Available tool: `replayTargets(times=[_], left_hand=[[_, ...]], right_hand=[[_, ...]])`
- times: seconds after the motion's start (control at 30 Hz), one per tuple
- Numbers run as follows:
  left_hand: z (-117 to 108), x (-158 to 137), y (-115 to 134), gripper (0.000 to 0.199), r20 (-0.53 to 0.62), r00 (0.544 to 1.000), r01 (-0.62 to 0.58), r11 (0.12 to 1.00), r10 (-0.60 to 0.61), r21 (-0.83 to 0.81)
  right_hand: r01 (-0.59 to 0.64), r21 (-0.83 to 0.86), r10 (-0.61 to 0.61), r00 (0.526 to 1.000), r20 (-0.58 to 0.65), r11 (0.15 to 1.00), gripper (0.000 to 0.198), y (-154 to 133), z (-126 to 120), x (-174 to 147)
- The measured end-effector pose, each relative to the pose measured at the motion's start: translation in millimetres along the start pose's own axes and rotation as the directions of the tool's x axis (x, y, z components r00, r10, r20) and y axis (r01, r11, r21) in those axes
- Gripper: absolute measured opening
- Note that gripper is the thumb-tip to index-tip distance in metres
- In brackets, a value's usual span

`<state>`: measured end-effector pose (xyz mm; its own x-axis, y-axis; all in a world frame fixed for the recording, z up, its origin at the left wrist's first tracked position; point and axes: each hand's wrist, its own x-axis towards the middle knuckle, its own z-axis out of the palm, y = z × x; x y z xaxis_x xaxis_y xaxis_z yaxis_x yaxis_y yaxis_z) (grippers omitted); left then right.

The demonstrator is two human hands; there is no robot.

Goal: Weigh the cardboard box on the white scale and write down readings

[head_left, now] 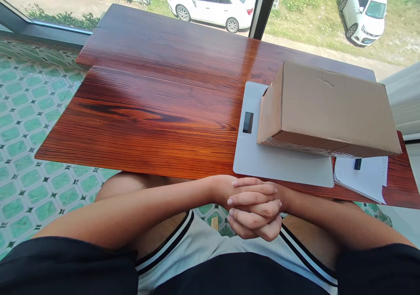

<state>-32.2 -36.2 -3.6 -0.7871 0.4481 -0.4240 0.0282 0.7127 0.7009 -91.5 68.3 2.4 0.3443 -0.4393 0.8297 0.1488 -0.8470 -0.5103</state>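
Note:
My left hand (229,191) and my right hand (267,208) are clasped together in front of my lap, fingers interlaced and folded over one another. No object shows between them; the palms are hidden. Just beyond them is the table's front edge. The nearest thing on the tabletop is a flat white digital scale (278,161) with a small dark display (248,123). A closed brown cardboard box (334,107) rests on the scale, overhanging its right side.
White paper sheets (370,179) lie right of the scale at the table's front edge, with a small black object (358,164) on them. The glossy reddish-brown wooden table (147,111) stands by a window. Green-and-white tiled floor (26,146) is at left; white curtain (403,98) at right.

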Motion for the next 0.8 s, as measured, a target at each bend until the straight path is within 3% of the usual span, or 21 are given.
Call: replayTargets(times=[0.13, 0.2, 0.37, 0.57, 0.67, 0.8], left_hand=[[-9, 9, -7, 0.057, 0.294, 0.956, 0.034, 0.991, 0.006, -0.131], [-11, 11, -8, 0.058, 0.338, 0.941, 0.037, 0.988, 0.016, -0.149], [-7, 9, -9, 0.055, 0.11, 0.992, -0.053, 0.997, 0.06, -0.064], [-9, 10, -13, 0.053, 0.111, 0.983, -0.149, 0.988, 0.144, 0.036], [-6, 6, -11, 0.052, 0.097, 0.99, -0.107, 0.992, 0.101, 0.062], [-2, -4, -7, 0.05, 0.047, 0.998, 0.04, 0.999, -0.042, 0.029]], right_hand=[[0.015, 0.01, -0.015, 1.0, -0.014, 1.0, 0.008, 3, 1, -1], [0.014, 0.006, -0.014, 1.0, -0.011, 1.0, 0.009, 4, 1, -1], [0.001, 0.01, -0.001, 1.0, -0.012, 1.0, 0.011, 3, 1, -1], [0.0, 0.004, 0.0, 1.0, 0.013, 1.0, 0.012, 3, -1, 0], [-0.001, 0.003, 0.001, 1.0, 0.016, 1.0, 0.01, 3, -1, 0], [0.0, 0.005, 0.0, 1.0, 0.013, 1.0, 0.009, 2, -1, 0]])
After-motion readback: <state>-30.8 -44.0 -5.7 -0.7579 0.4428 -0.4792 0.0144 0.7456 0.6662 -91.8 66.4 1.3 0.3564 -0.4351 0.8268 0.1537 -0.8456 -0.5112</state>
